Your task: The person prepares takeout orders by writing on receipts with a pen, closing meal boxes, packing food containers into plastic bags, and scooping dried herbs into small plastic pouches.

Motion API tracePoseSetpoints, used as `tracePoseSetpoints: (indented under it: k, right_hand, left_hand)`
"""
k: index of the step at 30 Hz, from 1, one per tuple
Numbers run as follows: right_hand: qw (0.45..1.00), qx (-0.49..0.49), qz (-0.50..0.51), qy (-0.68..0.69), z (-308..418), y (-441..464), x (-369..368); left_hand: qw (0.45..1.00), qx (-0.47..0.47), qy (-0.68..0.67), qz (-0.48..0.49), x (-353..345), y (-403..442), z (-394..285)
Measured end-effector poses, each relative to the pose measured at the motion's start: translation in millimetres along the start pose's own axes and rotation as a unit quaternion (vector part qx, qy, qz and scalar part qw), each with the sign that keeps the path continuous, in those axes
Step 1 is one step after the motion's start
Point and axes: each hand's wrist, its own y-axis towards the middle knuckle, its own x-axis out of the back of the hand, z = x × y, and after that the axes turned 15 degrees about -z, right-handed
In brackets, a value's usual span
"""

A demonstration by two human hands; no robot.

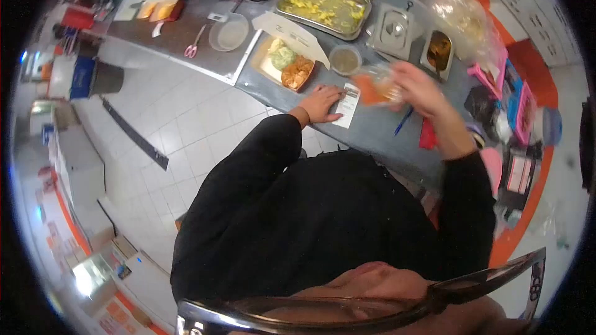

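Note:
My left hand [320, 104] lies on the grey counter with fingers spread, the fingertips at the edge of a white printed receipt [347, 107]. My right hand [417, 89], a little blurred, is closed on a small clear plastic bag [377, 89] with orange contents, held just right of the receipt. Beyond my left hand stands an open takeaway box [268, 68] holding a pale green scoop, a pale yellow food and browned pieces. A round tub with a dark filling [345, 61] sits between the box and the bag.
Metal trays of yellow food [323, 5] stand at the back, with a lidded steel container [393, 30] and a steel pan of dark sauce [437, 53] to their right. A blue pen [403, 121] lies below my right hand. Scissors [194, 43] and a clear bowl [230, 32] are on the left counter.

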Motion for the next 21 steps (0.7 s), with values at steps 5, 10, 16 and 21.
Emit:
tracePoseSetpoints:
  k: [5,10,16,21]
  right_hand:
    - [0.946,0.084,-0.187,0.25,-90.1,17.8,-135.2]
    - [0.761,0.076,-0.613,-0.2,-206.3,-6.8,-43.3]
    - [0.811,0.039,-0.42,-0.405,-240.1,1.0,15.1]
    - [0.894,0.13,-0.428,-0.017,-224.0,17.4,-102.4]
  left_hand:
    - [1.0,-0.005,-0.017,0.017,1.0,3.6,2.6]
    - [0.999,0.023,-0.036,-0.026,-7.1,5.7,5.0]
    - [0.999,0.019,-0.034,-0.019,-7.5,3.6,6.8]
    - [0.999,0.018,-0.041,-0.015,-6.7,5.8,6.1]
